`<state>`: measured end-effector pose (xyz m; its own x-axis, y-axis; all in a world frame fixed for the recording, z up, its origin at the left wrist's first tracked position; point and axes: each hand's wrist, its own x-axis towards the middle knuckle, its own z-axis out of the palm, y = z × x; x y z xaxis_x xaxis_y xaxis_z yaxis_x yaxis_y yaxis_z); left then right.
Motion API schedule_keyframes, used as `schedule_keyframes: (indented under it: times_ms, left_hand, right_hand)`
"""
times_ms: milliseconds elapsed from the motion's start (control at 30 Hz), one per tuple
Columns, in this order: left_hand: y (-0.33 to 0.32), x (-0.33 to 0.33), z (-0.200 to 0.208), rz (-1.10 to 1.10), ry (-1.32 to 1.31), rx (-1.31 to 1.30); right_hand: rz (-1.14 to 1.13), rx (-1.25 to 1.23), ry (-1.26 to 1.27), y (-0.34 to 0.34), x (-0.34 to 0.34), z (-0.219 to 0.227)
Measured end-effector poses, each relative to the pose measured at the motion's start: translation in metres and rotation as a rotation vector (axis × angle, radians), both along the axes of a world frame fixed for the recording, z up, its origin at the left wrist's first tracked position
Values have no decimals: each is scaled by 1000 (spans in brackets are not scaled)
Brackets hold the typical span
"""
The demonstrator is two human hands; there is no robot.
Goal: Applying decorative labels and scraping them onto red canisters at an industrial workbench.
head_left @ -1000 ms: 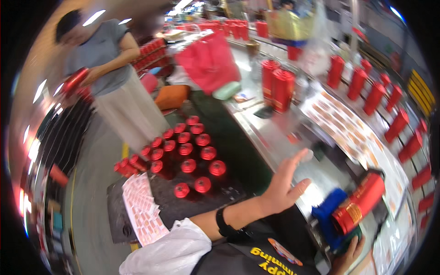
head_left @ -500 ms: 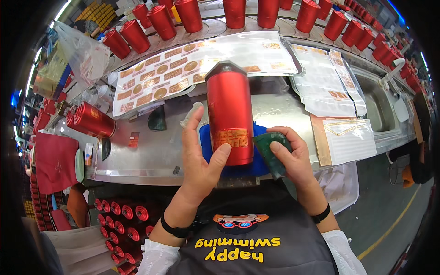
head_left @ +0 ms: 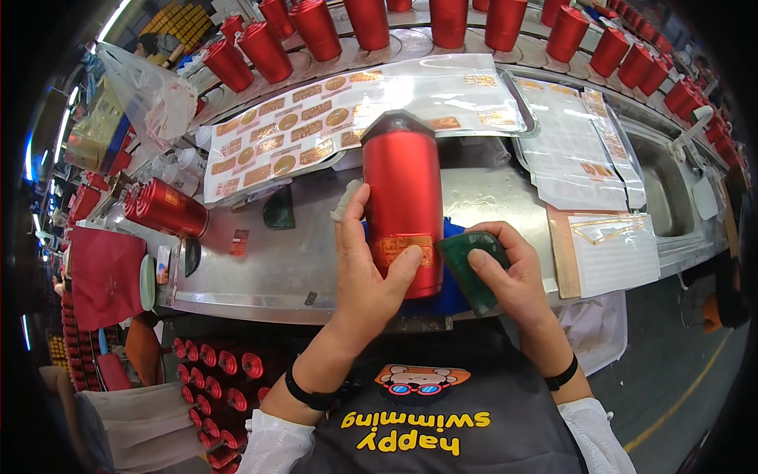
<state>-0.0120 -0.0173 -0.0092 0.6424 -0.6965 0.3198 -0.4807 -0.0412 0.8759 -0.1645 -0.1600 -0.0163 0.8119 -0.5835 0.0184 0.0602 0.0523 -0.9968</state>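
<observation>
A glossy red metal canister (head_left: 401, 182) leans away from me, its far end against a dark angular stand (head_left: 401, 122). Near its lower end is a gold label (head_left: 397, 250). My left hand (head_left: 367, 265) grips the canister's left side, thumb pressed over the label. A pale cover (head_left: 346, 201) wraps one of its fingertips. In my right hand (head_left: 517, 276) is a dark green, flat scraper-like piece (head_left: 474, 272), pinched under the thumb, its left edge beside or against the canister's lower right side. Blue cloth (head_left: 454, 294) shows beneath the canister.
Sheets of gold labels (head_left: 292, 138) lie beyond the canister. Red canisters (head_left: 448, 22) stand along a conveyor (head_left: 410, 47) at the back. Another canister (head_left: 167, 209) lies on the left of the metal worktop (head_left: 245, 276). A sink (head_left: 667, 186) is at right, stacked canisters (head_left: 229, 363) below left.
My left thumb has slid right across the label, and the fingers have closed in on the canister. The conveyor's canisters have shifted right. My view has turned slightly left.
</observation>
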Motion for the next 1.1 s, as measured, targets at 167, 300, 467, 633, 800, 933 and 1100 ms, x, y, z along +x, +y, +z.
schedule_keyframes:
  times_ms: [167, 300, 467, 633, 800, 933, 1100]
  left_hand:
    - [0, -5, -1, -122, 281, -229]
    - [11, -5, -9, -168, 267, -239]
    - [31, -8, -14, -114, -555, 31]
    - [36, -5, -15, -16, -990, 165]
    - [28, -8, 7, -120, -1082, 192]
    - [27, -4, 5, -247, -1177, 204]
    - [35, 6, -24, -22, -864, -53]
  right_hand:
    - [-32, -130, -23, 14, 12, 18]
    - [-31, -249, 47, 16, 20, 17]
    - [-136, -167, 14, 9, 16, -3]
    - [-124, -152, 1, 11, 18, -1]
    - [-140, -172, 15, 9, 16, -3]
    - [-101, -210, -4, 5, 17, -2]
    - [-219, -1081, -177, -3, 22, 10]
